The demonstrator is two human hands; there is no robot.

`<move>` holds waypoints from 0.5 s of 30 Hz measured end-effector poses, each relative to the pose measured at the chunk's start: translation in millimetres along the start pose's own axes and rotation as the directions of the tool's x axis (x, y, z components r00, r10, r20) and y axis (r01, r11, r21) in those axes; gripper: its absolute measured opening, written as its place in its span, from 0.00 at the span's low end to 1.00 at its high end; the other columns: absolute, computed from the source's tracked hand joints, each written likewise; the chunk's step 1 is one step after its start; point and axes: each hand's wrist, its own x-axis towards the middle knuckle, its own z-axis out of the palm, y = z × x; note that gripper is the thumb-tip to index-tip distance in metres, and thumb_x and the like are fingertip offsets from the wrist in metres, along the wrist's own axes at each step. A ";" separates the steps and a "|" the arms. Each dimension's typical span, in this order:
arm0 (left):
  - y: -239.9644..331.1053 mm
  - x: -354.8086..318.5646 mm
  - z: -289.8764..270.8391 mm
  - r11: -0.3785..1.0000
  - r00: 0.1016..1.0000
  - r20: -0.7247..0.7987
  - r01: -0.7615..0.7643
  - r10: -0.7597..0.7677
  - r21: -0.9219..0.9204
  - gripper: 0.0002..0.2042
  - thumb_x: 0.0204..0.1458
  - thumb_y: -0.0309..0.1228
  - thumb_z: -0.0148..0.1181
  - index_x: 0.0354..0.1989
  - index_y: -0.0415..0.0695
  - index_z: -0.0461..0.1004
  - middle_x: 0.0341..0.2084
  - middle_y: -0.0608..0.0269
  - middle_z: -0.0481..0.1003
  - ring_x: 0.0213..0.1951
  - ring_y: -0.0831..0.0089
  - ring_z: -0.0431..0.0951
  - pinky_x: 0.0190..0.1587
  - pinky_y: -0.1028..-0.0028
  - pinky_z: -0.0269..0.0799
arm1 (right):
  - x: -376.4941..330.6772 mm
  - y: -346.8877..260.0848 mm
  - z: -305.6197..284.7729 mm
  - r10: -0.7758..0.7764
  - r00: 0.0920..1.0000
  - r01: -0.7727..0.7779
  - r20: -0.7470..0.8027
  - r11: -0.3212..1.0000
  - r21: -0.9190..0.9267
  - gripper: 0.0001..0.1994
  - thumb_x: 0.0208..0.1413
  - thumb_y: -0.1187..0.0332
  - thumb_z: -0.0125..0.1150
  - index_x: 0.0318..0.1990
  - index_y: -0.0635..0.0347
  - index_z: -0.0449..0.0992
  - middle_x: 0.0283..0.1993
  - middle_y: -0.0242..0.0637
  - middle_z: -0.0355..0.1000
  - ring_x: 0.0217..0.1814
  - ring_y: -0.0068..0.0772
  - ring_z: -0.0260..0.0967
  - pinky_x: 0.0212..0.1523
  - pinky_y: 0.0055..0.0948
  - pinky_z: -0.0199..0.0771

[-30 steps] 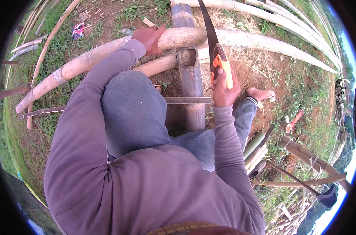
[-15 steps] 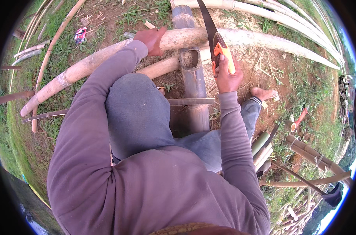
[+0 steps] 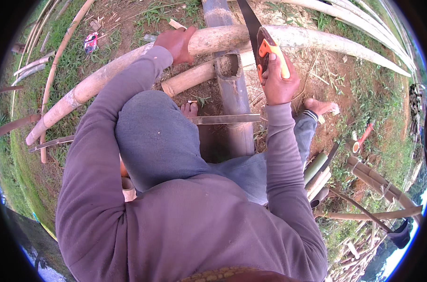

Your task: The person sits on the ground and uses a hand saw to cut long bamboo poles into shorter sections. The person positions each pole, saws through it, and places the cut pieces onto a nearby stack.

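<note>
My left hand (image 3: 176,43) is wrapped round a long, pale bamboo pole (image 3: 218,40), pressing from above. In my right hand (image 3: 280,80) is a hand saw (image 3: 274,54) with an orange and black handle. Its dark blade slants up and away across the pole, just right of where the pole crosses a thick grey bamboo post (image 3: 233,96). That post lies lengthwise ahead of me, with a square-cut opening in its upper side. A shorter bamboo piece (image 3: 190,79) passes beneath the pole. How deep the blade sits in the pole is hidden.
A flat metal bar (image 3: 225,119) crosses the grey post by my bare foot (image 3: 190,109). Bamboo offcuts (image 3: 315,167) and an orange-handled tool (image 3: 364,135) lie at right. Long split poles (image 3: 349,19) stretch along the far right; a red packet (image 3: 90,42) lies at far left.
My knee has shifted left, uncovering my toes and the shorter bamboo's near end. My right hand and saw are slightly farther right. My left hand keeps its hold on the pole.
</note>
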 end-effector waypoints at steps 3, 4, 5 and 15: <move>2.9 -10.7 4.0 1.000 1.000 -0.003 -0.017 0.017 -0.004 0.45 0.41 0.44 0.78 0.71 0.49 0.65 0.54 0.47 0.80 0.53 0.46 0.83 0.54 0.52 0.81 | -8.2 12.0 -6.9 -0.078 0.997 0.079 0.015 0.994 -0.082 0.17 0.71 0.68 0.66 0.62 0.70 0.79 0.47 0.39 0.82 0.44 0.21 0.77 0.40 0.23 0.79; 2.4 -10.1 4.4 1.000 0.999 -0.022 -0.027 0.027 -0.005 0.46 0.41 0.44 0.78 0.72 0.49 0.65 0.54 0.47 0.80 0.53 0.46 0.83 0.55 0.52 0.81 | -21.0 12.6 -15.9 -0.102 0.995 0.103 0.014 0.988 -0.115 0.18 0.71 0.69 0.65 0.63 0.70 0.79 0.49 0.41 0.82 0.45 0.21 0.78 0.40 0.22 0.79; -1.1 -6.1 -0.6 1.000 1.000 -0.013 -0.023 0.023 -0.006 0.46 0.41 0.44 0.78 0.72 0.49 0.65 0.55 0.47 0.80 0.53 0.46 0.83 0.55 0.52 0.81 | -48.1 9.5 -30.7 -0.054 0.999 0.054 -0.002 0.999 -0.007 0.20 0.72 0.66 0.65 0.64 0.70 0.77 0.50 0.42 0.82 0.45 0.22 0.78 0.40 0.22 0.80; 6.5 -0.1 3.8 1.000 1.000 0.004 0.000 0.000 -0.013 0.46 0.40 0.45 0.79 0.72 0.50 0.65 0.53 0.45 0.80 0.51 0.46 0.84 0.53 0.51 0.81 | -24.2 19.0 -19.1 -0.038 0.999 0.038 -0.018 0.999 -0.012 0.19 0.71 0.68 0.66 0.62 0.72 0.78 0.44 0.38 0.81 0.37 0.18 0.74 0.35 0.24 0.76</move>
